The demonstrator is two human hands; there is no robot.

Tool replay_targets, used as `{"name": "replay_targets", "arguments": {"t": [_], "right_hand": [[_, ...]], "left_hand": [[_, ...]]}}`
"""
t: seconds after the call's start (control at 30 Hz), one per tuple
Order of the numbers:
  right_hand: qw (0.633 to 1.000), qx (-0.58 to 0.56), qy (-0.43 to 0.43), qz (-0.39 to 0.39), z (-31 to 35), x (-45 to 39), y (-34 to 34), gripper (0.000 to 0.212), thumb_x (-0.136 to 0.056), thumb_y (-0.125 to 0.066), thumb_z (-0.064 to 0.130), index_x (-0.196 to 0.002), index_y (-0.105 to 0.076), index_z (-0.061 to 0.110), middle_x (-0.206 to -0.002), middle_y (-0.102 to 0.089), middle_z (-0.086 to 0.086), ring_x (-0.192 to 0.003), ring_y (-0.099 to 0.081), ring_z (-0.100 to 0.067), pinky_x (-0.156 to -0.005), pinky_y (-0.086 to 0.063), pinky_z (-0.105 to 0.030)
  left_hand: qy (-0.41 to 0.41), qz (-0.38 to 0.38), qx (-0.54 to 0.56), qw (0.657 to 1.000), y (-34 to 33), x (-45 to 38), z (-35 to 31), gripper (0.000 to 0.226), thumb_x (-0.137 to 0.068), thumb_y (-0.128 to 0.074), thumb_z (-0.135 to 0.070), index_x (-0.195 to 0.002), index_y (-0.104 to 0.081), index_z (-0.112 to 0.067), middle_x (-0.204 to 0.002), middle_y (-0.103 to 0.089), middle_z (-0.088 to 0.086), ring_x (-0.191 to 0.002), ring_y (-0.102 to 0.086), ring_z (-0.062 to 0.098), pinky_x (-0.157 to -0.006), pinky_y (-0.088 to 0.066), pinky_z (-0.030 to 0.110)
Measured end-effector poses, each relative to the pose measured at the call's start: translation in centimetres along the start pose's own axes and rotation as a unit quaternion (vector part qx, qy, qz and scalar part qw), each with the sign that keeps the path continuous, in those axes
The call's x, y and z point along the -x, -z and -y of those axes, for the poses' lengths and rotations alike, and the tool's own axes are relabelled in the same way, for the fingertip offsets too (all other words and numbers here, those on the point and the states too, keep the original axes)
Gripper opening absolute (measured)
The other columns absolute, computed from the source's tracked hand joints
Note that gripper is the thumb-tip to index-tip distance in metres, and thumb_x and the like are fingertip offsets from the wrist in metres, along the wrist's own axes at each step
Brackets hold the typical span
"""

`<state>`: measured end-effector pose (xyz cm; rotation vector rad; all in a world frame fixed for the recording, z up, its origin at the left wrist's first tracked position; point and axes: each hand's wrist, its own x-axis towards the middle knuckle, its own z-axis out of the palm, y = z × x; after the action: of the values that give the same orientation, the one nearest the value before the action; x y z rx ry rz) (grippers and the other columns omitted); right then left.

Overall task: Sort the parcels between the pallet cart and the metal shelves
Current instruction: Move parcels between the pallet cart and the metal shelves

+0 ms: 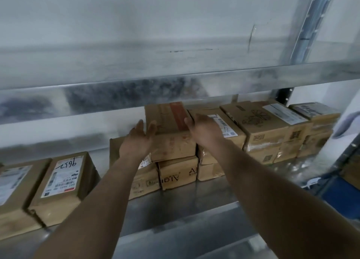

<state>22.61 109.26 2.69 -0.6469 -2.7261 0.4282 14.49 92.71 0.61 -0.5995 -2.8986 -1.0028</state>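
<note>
Both hands reach to a cardboard parcel on the metal shelf.

The left hand (136, 140) and right hand (202, 130) are spread, fingers straight, flanking the top parcel (169, 130), which has an orange-red stripe and sits on a stack far in on the metal shelf (175, 198); whether they touch it is unclear. Below it a box (178, 172) shows inverted letters "Alg". At near left, a parcel's label (63, 176) carries handwritten digits, seemingly "96" among them.

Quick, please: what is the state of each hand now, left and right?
Left hand: open, fingers straight, at the left side of the cardboard parcel with red tape.
Right hand: open, resting at the parcel's right edge.
</note>
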Motion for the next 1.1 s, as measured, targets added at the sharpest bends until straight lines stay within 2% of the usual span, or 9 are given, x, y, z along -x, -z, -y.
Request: {"name": "replay_targets", "arguments": {"t": [0.13,0.23,0.33,0.43,0.53,0.63,0.73,1.0,1.1], "right_hand": [[1.000,-0.007,-0.025,0.008,0.7,-0.6,-0.7,0.036,-0.101,-0.036,0.036,-0.077,-0.048,0.012,-0.067,-0.045,-0.001,-0.061,-0.045,-0.015,-0.053,-0.027,-0.028],[0.998,-0.047,-0.027,0.028,1.2,-0.4,-0.9,0.028,-0.099,-0.040,0.032,-0.092,-0.053,0.008,-0.072,-0.047,-0.001,-0.065,-0.047,-0.015,-0.055,-0.031,-0.028],[0.985,-0.156,-0.023,0.070,1.4,0.4,-0.5,0.036,-0.098,-0.043,0.030,-0.126,-0.051,0.009,-0.096,-0.055,0.000,-0.074,-0.048,-0.010,-0.059,-0.035,-0.026],[0.964,-0.238,-0.017,0.117,1.3,2.3,-0.5,0.054,-0.100,-0.041,0.031,-0.150,-0.024,0.018,-0.133,-0.051,-0.005,-0.077,-0.045,-0.003,-0.064,-0.035,-0.013],[0.950,-0.282,-0.006,0.136,0.9,4.4,-1.0,0.061,-0.101,-0.039,0.035,-0.152,-0.007,0.029,-0.151,-0.036,0.000,-0.123,-0.046,-0.017,-0.093,-0.033,-0.026],[0.938,-0.318,0.028,0.134,0.2,6.6,-1.0,0.060,-0.101,-0.041,0.029,-0.152,-0.010,0.031,-0.149,-0.039,0.004,-0.133,-0.040,-0.018,-0.103,-0.032,-0.031],[0.932,-0.339,0.041,0.124,-0.6,9.0,-0.6,0.062,-0.101,-0.042,0.027,-0.152,-0.008,0.030,-0.150,-0.037,0.005,-0.135,-0.038,-0.014,-0.112,-0.032,-0.038],[0.924,-0.368,0.043,0.094,-3.9,16.5,1.2,0.066,-0.101,-0.042,0.031,-0.151,0.000,0.037,-0.149,-0.038,0.008,-0.134,-0.037,-0.011,-0.113,-0.031,-0.042],[0.925,-0.374,0.024,0.063,-5.7,19.3,1.8,0.068,-0.100,-0.042,0.030,-0.151,0.002,0.038,-0.149,-0.036,0.008,-0.134,-0.036,-0.010,-0.113,-0.031,-0.042]], "left_hand": [[0.027,0.027,0.085,0.996,-0.2,-0.9,1.2,0.063,-0.095,-0.034,-0.053,-0.146,-0.027,-0.018,-0.142,-0.044,0.014,-0.122,-0.047,0.032,-0.102,-0.038,0.041],[0.032,0.021,0.210,0.977,0.0,-0.3,2.0,0.049,-0.093,-0.046,-0.044,-0.138,-0.041,-0.025,-0.119,-0.061,0.003,-0.097,-0.057,0.021,-0.090,-0.050,0.042],[0.027,0.030,0.307,0.951,0.3,0.7,3.2,0.051,-0.092,-0.053,-0.037,-0.141,-0.037,-0.030,-0.089,-0.060,-0.018,-0.081,-0.061,0.005,-0.073,-0.053,0.031],[0.030,0.064,0.367,0.928,0.7,2.4,4.6,0.055,-0.093,-0.055,-0.033,-0.142,-0.030,-0.039,-0.093,-0.063,-0.021,-0.082,-0.064,0.001,-0.074,-0.052,0.027],[0.014,0.082,0.384,0.920,0.7,4.8,5.1,0.051,-0.095,-0.052,-0.025,-0.135,-0.034,-0.048,-0.106,-0.067,-0.013,-0.094,-0.065,0.007,-0.077,-0.052,0.028],[-0.023,0.072,0.386,0.919,0.6,7.4,4.8,0.059,-0.094,-0.051,-0.016,-0.140,-0.031,-0.046,-0.121,-0.062,-0.009,-0.112,-0.058,0.014,-0.097,-0.046,0.044],[-0.076,0.075,0.386,0.916,0.7,9.9,4.2,0.061,-0.094,-0.052,-0.011,-0.140,-0.031,-0.044,-0.126,-0.059,-0.008,-0.118,-0.054,0.014,-0.100,-0.044,0.048],[-0.140,0.073,0.372,0.915,-0.3,16.4,2.3,0.067,-0.091,-0.055,-0.023,-0.142,-0.022,-0.050,-0.132,-0.054,-0.013,-0.124,-0.050,0.011,-0.099,-0.045,0.048],[-0.148,0.085,0.381,0.909,-1.4,18.3,0.9,0.070,-0.085,-0.057,-0.029,-0.141,-0.023,-0.052,-0.129,-0.055,-0.017,-0.123,-0.050,0.007,-0.095,-0.049,0.036]]}}
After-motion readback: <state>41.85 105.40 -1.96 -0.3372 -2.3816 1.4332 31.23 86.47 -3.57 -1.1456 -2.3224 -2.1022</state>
